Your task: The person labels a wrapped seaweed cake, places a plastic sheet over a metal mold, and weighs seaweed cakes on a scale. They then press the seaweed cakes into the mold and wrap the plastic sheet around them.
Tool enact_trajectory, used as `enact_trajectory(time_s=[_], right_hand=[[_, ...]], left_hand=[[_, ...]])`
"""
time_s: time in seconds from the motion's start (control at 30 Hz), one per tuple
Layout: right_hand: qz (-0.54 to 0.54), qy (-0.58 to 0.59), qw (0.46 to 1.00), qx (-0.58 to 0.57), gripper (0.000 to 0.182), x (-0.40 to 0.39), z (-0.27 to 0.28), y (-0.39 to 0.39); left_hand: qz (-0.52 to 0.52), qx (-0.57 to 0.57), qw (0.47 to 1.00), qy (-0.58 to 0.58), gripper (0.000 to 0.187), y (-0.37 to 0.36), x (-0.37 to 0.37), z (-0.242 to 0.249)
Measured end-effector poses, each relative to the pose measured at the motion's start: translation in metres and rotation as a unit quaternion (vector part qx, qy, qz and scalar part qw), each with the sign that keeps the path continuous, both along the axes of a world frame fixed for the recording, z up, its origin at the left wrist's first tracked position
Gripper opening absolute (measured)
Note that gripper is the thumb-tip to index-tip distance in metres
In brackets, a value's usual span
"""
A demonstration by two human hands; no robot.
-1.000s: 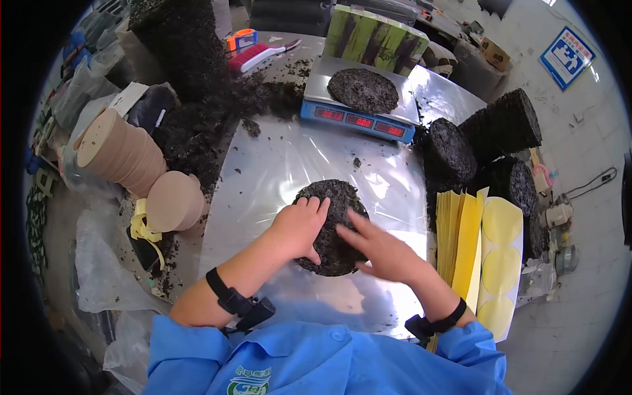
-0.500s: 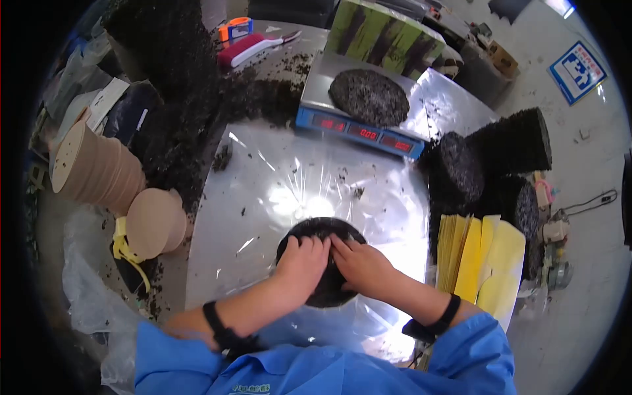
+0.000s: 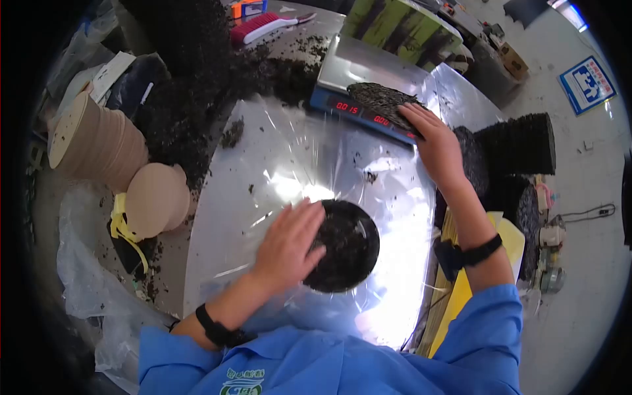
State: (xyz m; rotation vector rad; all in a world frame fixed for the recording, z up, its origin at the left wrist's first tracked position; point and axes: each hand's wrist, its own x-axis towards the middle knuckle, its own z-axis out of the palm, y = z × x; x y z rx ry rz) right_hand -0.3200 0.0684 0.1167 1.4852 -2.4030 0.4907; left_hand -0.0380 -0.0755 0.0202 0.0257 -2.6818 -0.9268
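Note:
My left hand rests at the left rim of a round black mould holding dark loose material; its fingers are extended and the thumb is apart. At the blue digital scale my right hand grips the right edge of a flat dark disc. The disc looks tilted over the scale's metal plate, and my right thumb is hidden. Red digits glow on the scale's front.
Pale round discs are stacked at the left. A red brush lies beyond a heap of dark leafy material. On the right stand dark pressed stacks and yellow sheets. A green patterned box is behind the scale.
My right hand has left the mould, moved up and right, and taken hold of the disc on the scale, which now tilts. My left hand has shifted slightly left on the mould.

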Motion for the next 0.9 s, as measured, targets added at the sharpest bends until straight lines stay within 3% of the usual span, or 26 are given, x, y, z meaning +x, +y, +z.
enact_trajectory(time_s=[0.03, 0.07, 0.1, 0.13, 0.17, 0.2, 0.27, 0.3, 0.37, 0.4, 0.43, 0.5, 0.57, 0.67, 0.77, 0.83, 0.9], right_hand=[[0.023, 0.012, 1.0, -0.013, 0.047, 0.029, 0.016, 0.017], [0.041, 0.047, 0.998, -0.014, 0.046, 0.06, 0.025, 0.033], [0.072, 0.067, 0.995, -0.012, 0.042, 0.09, 0.028, 0.052], [0.097, 0.077, 0.992, -0.024, 0.039, 0.124, 0.024, 0.066], [0.105, 0.056, 0.993, -0.009, 0.037, 0.158, 0.016, 0.077], [0.123, 0.046, 0.991, 0.019, 0.04, 0.185, -0.001, 0.085], [0.129, -0.01, 0.986, 0.107, 0.05, 0.223, -0.05, 0.092], [0.119, -0.021, 0.981, 0.149, 0.052, 0.23, -0.077, 0.093], [0.082, -0.047, 0.99, 0.105, 0.05, 0.239, -0.097, 0.091], [0.086, -0.04, 0.99, 0.103, 0.05, 0.236, -0.099, 0.091], [0.105, -0.037, 0.984, 0.135, 0.052, 0.234, -0.1, 0.092], [0.123, -0.027, 0.978, 0.167, 0.056, 0.231, -0.092, 0.089], [0.143, -0.141, 0.959, 0.2, 0.063, 0.224, -0.074, 0.084], [0.058, -0.04, 0.989, 0.128, 0.079, 0.223, -0.053, 0.038], [0.032, -0.037, 0.983, 0.176, 0.087, 0.211, -0.105, 0.023], [0.035, -0.031, 0.977, 0.207, 0.091, 0.205, -0.117, 0.027], [0.031, -0.054, 0.975, 0.214, 0.09, 0.205, -0.122, 0.026]], left_hand=[[0.03, 0.027, 0.999, -0.009, 0.063, -0.005, -0.006, -0.011], [0.052, 0.171, 0.982, -0.07, 0.062, -0.009, -0.011, -0.022], [0.048, 0.169, 0.982, -0.065, 0.062, -0.014, -0.016, -0.037], [0.024, 0.387, 0.919, -0.079, 0.062, -0.019, -0.021, -0.052], [-0.003, 0.583, 0.807, -0.09, 0.062, -0.023, -0.022, -0.056], [-0.007, 0.58, 0.81, -0.086, 0.062, -0.024, -0.02, -0.051], [0.015, 0.719, 0.694, -0.016, 0.06, -0.025, -0.012, -0.041], [0.011, 0.714, 0.7, -0.015, 0.06, -0.023, -0.01, -0.037], [0.021, 0.548, 0.836, -0.035, 0.059, -0.016, -0.011, -0.039], [0.022, 0.314, 0.949, -0.03, 0.061, -0.014, -0.01, -0.041], [0.043, 0.245, 0.968, -0.009, 0.064, -0.01, -0.009, -0.044], [0.061, 0.22, 0.973, -0.013, 0.062, -0.008, -0.009, -0.045], [0.069, 0.204, 0.977, -0.011, 0.062, -0.006, -0.01, -0.044], [0.08, 0.181, 0.98, -0.019, 0.062, -0.003, -0.011, -0.048], [0.07, 0.157, 0.984, -0.049, 0.063, -0.01, -0.015, -0.035], [0.063, 0.067, 0.993, 0.074, 0.06, -0.014, -0.02, -0.042], [0.026, 0.026, 0.995, 0.09, 0.059, -0.009, -0.028, -0.048]])
